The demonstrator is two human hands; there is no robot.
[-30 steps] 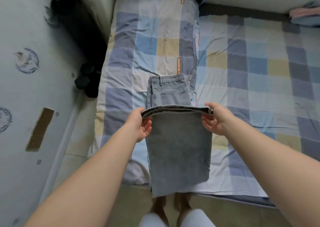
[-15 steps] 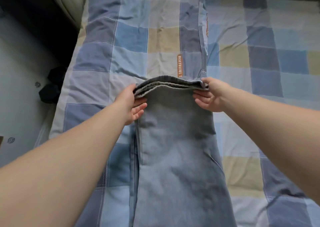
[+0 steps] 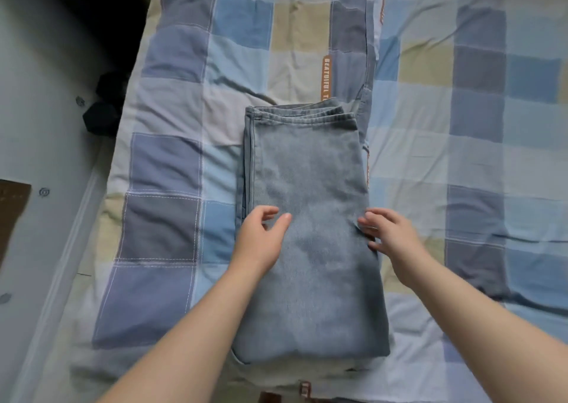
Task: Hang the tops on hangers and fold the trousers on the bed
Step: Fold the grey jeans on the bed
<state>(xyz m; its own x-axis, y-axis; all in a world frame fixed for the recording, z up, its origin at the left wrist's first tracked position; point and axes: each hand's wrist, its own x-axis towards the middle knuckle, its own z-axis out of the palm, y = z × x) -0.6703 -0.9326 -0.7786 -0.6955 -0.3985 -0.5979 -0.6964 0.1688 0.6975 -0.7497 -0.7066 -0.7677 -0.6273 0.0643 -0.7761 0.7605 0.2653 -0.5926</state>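
Denim trousers [image 3: 310,187] now flat on bed [image 3: 461,156]

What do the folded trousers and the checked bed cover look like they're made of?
The folded trousers look like light blue washed denim: matte, faded patches, thick stitched hems at the far edge. The checked bed cover looks like soft cotton or a blend: matte, creased, white stitching between patches.

The folded trousers [image 3: 307,218] are laid flat on the bed [image 3: 461,156]. The left hand [image 3: 261,239] is rested on their left side, the right hand [image 3: 390,233] at their right edge.
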